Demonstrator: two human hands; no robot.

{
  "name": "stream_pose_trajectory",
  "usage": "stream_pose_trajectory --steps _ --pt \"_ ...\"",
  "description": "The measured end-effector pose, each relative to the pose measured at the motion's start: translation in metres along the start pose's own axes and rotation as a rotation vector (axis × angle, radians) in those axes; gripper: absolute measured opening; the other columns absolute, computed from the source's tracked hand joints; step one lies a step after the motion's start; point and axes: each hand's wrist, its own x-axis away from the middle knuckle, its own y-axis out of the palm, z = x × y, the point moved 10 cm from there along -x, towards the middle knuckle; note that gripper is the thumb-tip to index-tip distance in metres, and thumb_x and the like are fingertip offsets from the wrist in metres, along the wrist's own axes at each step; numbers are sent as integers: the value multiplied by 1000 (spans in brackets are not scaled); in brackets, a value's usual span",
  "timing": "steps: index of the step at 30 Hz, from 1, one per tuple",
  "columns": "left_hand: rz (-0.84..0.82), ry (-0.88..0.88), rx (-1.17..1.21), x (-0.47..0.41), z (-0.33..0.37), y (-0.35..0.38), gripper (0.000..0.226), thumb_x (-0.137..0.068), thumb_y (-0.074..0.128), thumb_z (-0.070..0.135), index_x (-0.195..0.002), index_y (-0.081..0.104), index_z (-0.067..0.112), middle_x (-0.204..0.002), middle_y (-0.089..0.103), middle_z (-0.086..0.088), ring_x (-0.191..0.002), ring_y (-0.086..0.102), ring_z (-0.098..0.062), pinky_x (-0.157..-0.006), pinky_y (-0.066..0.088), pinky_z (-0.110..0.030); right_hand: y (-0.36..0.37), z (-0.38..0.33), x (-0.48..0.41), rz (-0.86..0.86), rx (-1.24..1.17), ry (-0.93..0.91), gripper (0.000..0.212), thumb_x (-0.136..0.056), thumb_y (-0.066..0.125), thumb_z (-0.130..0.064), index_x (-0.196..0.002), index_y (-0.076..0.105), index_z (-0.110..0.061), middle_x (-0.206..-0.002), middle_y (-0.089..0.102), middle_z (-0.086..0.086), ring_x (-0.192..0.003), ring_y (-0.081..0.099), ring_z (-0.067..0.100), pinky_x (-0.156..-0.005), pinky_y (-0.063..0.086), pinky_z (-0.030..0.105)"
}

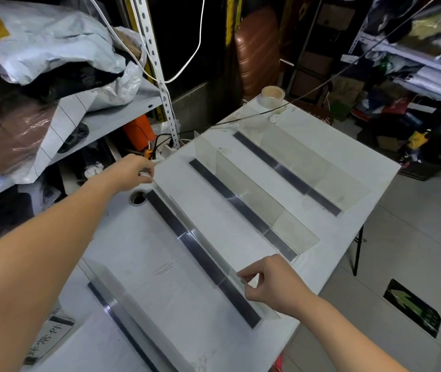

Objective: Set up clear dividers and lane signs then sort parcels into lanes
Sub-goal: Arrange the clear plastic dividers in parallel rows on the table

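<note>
Clear acrylic divider (199,247) stands on the white tabletop (334,146), left hand (133,171) pinching its far end, right hand (270,284) pinching its near end, likely squaring it parallel with the other dividers (251,205) for even lanes.

White table (160,277), 4 clear dividers in parallel, dark base strips. L hand (133,171) pinches far end of 2nd divider (203,253) from near side; R hand (270,283) pinches near end. Tape roll (272,96) at far corner. Sign (48,336) at near-left edge.
</note>
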Motion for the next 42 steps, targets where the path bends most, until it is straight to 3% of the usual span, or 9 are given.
stream_pose_trajectory --steps 6,9,12,16,21,25,29,37,42 --pt "12 -6 -14 -1 -2 2 8 -89 77 18 -94 71 16 -97 66 1 -92 59 -19 -79 41 -32 -3 8 -1 -6 1 43 36 -75 70 -19 -109 80 -28 -92 76 -19 -79 65 -7 -69 49 8" --pt "31 -14 -37 -1 -3 -1 16 -89 77 23 -103 72 16 -102 67 3 -95 58 -16 -81 42 -29 -3 6 -1 -33 10 36 35 -78 71 -19 -111 79 -28 -95 76 -18 -74 64 -10 -69 49 8" --pt "39 -29 -63 0 -3 -5 20 -89 77 28 -107 72 19 -106 67 4 -99 60 -17 -84 47 -33 -3 6 -1 -36 9 42 33 -78 72 -22 -110 79 -28 -93 75 -20 -74 67 1 -72 55 16" --pt "26 -50 -81 3 -2 -8 19 -90 76 29 -108 71 21 -110 68 3 -101 59 -17 -88 50 -37 -3 6 -1 -40 25 45 30 -80 74 -28 -109 79 -29 -92 74 -21 -75 68 5 -73 56 18" --pt "32 -77 -119 11 1 -13 37 -91 75 30 -125 67 18 -127 66 0 -119 58 -24 -95 49 -40 -6 2 -2 -19 51 36 32 -84 72 -37 -115 74 -29 -96 72 -20 -79 68 3 -75 54 16" --pt "65 -226 -221 30 -11 -24 48 -93 68 35 -137 57 21 -131 62 -5 -123 55 -29 -94 48 -45 -15 -13 -4 41 162 -37 44 -88 65 -47 -129 66 -32 -124 65 -21 -107 60 -1 -93 50 21" --pt "95 -391 -259 75 -27 -33 40 -95 59 36 -132 57 23 -124 62 -8 -116 57 -32 -89 46 -44 -20 -49 -11 74 283 -167 52 -90 65 -42 -141 57 -32 -147 53 -16 -138 44 6 -113 38 28" --pt "170 -575 -335 192 -42 -48 49 -96 50 56 -118 56 13 -114 63 -11 -104 60 -33 -72 44 -39 -9 -135 -20 107 425 -376 54 -94 62 -44 -145 54 -27 -154 46 -11 -142 40 13 -115 34 32" --pt "166 -705 -303 264 -40 -44 48 -98 47 54 -123 56 14 -125 61 -10 -108 61 -32 -83 47 -41 15 -179 -25 92 486 -469 59 -91 65 -42 -147 52 -27 -155 46 -9 -141 41 16 -113 37 37"
